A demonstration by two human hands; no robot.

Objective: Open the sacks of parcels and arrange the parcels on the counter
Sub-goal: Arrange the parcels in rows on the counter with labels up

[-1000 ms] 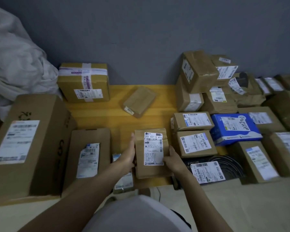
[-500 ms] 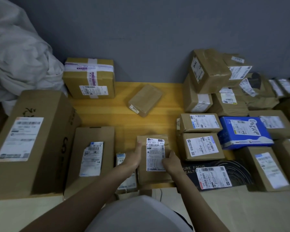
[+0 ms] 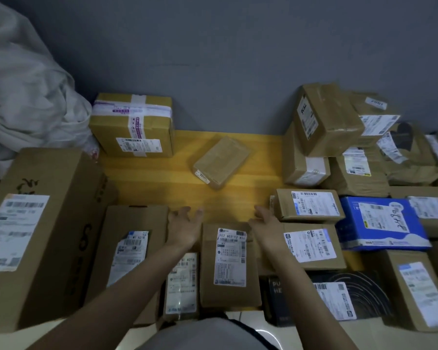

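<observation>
- Nearest: we see a grey garment (image 3: 200, 334) at the bottom edge, with both bare forearms reaching forward over the counter's front edge.
- The brown parcel (image 3: 228, 294) lies flat on the yellow counter (image 3: 162, 180) between the forearms, white label up, long side running away from us.
- The left hand (image 3: 185, 228) is slack, fingers spread and nearly straight, just beside the parcel's far-left corner. It grips nothing. We can't tell if the heel of the hand touches the parcel.
- The right hand (image 3: 266, 228) mirrors it: fingers loose and spread, nothing gripped, at the far-right corner. Contact with the parcel isn't readable there either.
- Left of the parcel: a small labelled parcel (image 3: 181, 286) right alongside, then a tall brown box (image 3: 134, 248), then a big carton (image 3: 36, 236).
- Right of it: a black package (image 3: 352, 299) nearest us, a labelled box (image 3: 311, 246) just beside the right wrist, and a blue box (image 3: 379, 223) further right.
- Mid-counter: one loose parcel (image 3: 221, 161), skewed, well apart from both hands.
- Back: a taped box (image 3: 134, 127) against the grey wall (image 3: 213, 59), a white sack (image 3: 23, 97) slumped far left, and stacked parcels (image 3: 324, 120) far right.
</observation>
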